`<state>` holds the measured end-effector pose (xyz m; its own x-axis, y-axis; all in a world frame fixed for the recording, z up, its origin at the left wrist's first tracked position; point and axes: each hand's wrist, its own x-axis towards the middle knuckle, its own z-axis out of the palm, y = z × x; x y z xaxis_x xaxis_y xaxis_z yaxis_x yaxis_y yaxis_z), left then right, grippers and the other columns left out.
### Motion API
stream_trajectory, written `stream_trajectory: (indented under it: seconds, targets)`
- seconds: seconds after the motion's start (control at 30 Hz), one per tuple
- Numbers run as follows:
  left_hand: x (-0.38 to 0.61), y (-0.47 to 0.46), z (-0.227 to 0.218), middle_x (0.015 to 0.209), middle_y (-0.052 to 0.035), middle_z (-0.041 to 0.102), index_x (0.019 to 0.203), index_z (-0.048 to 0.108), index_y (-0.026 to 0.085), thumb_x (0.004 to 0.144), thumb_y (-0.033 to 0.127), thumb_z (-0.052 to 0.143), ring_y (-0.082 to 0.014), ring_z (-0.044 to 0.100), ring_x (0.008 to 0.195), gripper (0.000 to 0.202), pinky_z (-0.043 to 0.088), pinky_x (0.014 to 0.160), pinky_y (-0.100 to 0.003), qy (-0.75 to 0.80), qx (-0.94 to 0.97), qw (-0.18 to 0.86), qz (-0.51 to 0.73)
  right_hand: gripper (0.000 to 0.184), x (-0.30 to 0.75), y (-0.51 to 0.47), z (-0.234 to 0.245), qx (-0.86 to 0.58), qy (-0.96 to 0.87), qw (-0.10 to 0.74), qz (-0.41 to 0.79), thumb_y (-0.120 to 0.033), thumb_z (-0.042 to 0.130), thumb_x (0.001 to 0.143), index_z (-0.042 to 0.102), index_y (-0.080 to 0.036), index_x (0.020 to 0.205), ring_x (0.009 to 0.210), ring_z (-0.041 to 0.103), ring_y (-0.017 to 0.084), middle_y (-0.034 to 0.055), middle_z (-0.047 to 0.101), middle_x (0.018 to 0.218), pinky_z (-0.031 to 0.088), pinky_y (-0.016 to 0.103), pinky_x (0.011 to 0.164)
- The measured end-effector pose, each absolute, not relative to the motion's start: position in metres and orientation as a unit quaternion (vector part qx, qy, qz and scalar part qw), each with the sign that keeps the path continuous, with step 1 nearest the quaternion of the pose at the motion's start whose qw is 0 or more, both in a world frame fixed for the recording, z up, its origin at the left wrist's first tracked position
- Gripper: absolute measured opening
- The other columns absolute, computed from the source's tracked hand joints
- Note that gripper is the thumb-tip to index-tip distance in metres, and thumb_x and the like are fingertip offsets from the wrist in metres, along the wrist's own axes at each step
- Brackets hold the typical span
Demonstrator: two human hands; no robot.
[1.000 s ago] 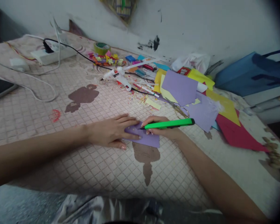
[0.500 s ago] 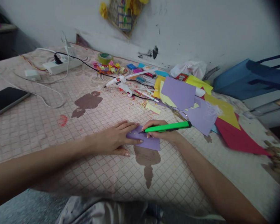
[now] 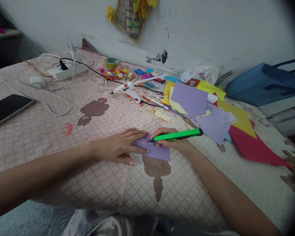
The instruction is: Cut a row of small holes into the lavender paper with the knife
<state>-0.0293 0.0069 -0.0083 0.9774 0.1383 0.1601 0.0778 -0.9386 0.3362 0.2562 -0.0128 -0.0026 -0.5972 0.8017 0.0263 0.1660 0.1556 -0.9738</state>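
Note:
A small piece of purple paper (image 3: 159, 153) with a few small pale dots lies on the patterned cloth. My left hand (image 3: 121, 144) rests flat across its left side, fingers stretched out and pressing it down. In my right hand (image 3: 168, 139) is a green utility knife (image 3: 178, 134) with a black end, gripped like a pen. Its dark tip points left and meets the paper, or hovers just over it, close to the dots and my left fingertips.
Beyond my hands lie scissors (image 3: 188, 119), a white glue gun (image 3: 126, 90), paper scraps, and purple and red sheets (image 3: 255, 147). A power strip (image 3: 68, 70) with cables and a phone (image 3: 9, 108) are on the left. A blue bag (image 3: 263, 83) stands at the right.
The whole view has shifted slightly. Both hands, the knife and the purple paper keep nearly the same arrangement.

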Motion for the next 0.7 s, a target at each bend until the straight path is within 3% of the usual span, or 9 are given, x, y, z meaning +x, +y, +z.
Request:
stream_trajectory:
  seconds: [0.23, 0.47, 0.7]
  targets:
    - [-0.029, 0.001, -0.004, 0.161, -0.0221, 0.023, 0.147, 0.046, 0.029, 0.093, 0.059, 0.054, -0.0394, 0.020, 0.150, 0.062, 0.018, 0.116, -0.068, 0.075, 0.981, 0.173, 0.052, 0.022, 0.257, -0.015, -0.005, -0.337, -0.714, 0.290, 0.540, -0.027, 0.071, 0.084, 0.072, -0.016, 0.104, 0.073, 0.066, 0.013, 0.0030, 0.070, 0.083, 0.053, 0.023, 0.066]
    - [-0.024, -0.013, -0.003, 0.148, -0.0187, 0.043, 0.138, 0.055, 0.032, 0.091, 0.059, 0.058, -0.0402, 0.037, 0.140, 0.054, 0.025, 0.110, -0.071, 0.115, 0.981, 0.119, 0.102, 0.026, 0.259, -0.013, -0.002, -0.325, -0.741, 0.278, 0.518, -0.033, 0.071, 0.086, 0.073, -0.017, 0.106, 0.076, 0.065, 0.013, 0.0051, 0.072, 0.092, 0.052, 0.024, 0.068]
    - [-0.024, -0.017, -0.010, 0.139, -0.0206, 0.050, 0.139, 0.055, 0.029, 0.093, 0.062, 0.050, -0.0414, 0.045, 0.132, 0.057, 0.035, 0.105, -0.067, 0.115, 0.982, 0.078, 0.127, 0.023, 0.259, -0.012, -0.001, -0.324, -0.754, 0.270, 0.503, -0.031, 0.072, 0.086, 0.074, -0.019, 0.106, 0.083, 0.065, 0.015, 0.0054, 0.073, 0.096, 0.051, 0.025, 0.071]
